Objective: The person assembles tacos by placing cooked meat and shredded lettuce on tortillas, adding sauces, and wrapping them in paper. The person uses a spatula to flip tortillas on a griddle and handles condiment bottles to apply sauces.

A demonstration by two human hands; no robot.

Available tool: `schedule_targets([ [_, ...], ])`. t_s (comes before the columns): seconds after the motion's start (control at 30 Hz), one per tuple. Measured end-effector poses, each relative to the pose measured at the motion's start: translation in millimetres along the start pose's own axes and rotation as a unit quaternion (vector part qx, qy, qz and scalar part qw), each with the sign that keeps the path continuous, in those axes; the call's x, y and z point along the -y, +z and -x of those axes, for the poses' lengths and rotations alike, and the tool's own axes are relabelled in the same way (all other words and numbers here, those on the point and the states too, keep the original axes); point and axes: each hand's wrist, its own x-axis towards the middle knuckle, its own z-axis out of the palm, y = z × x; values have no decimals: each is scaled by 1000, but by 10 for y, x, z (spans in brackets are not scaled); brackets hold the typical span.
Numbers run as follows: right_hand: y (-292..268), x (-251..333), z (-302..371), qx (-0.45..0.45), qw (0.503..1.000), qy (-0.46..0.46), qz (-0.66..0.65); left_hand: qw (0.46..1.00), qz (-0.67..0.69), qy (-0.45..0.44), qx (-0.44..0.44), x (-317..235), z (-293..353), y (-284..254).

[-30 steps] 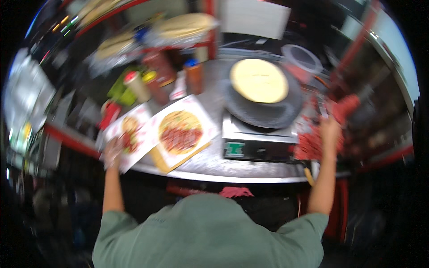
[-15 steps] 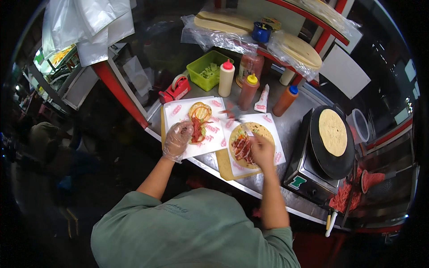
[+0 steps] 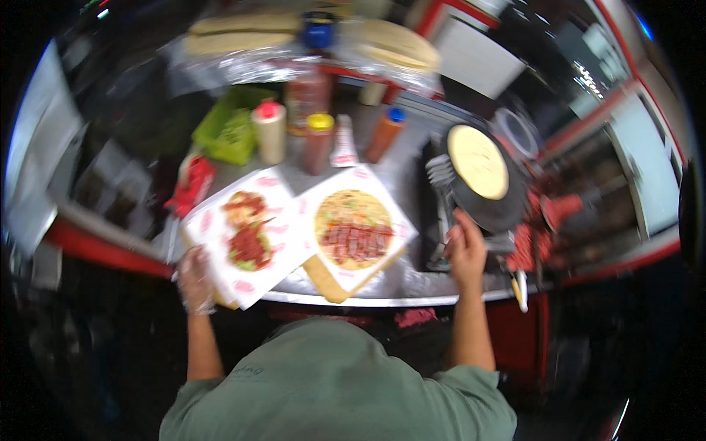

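Observation:
My left hand (image 3: 195, 281), in a clear plastic glove, is beside the left edge of a printed white paper sheet (image 3: 246, 287). Motion blur smears its fingers, so I cannot tell their grip. On that sheet lie a bun half (image 3: 245, 206) with red sauce and a heap of reddish filling (image 3: 251, 244) over lettuce. To its right, a round flatbread (image 3: 346, 206) topped with sauced meat strips lies on a second paper. Closed round a metal fork (image 3: 441, 170), my right hand (image 3: 468, 251) is near the griddle, tines pointing away from me.
Another flatbread (image 3: 478, 162) lies on the black round griddle (image 3: 489, 213). Sauce bottles (image 3: 318, 143) stand behind the papers, beside a green lettuce tub (image 3: 220, 151) and red tape dispenser (image 3: 193, 185). Wrapped flatbreads (image 3: 390, 44) lie on the shelf above. A white-handled knife (image 3: 522, 290) is right of the griddle.
My right hand has moved right with the fork, from above the filled flatbread to the griddle. My left hand has withdrawn from the bun filling to the paper's left edge. The view has turned.

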Motion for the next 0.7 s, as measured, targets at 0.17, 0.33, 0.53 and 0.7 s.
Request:
schedule_targets([
  [0.17,-1969,719,-809,-64,976,114,177,997,67,26,17,-613,-356,48],
  [0.33,-2266,171,-1706,-29,953,250,170,957,-8,273,101,-1749,-215,782],
  [0.53,-1902,-14,-2595,137,981,45,129,860,-21,416,297,-2703,271,1515],
  [0.7,-2560,718,-2112,193,979,40,57,871,-44,310,379,-2357,940,1334],
])
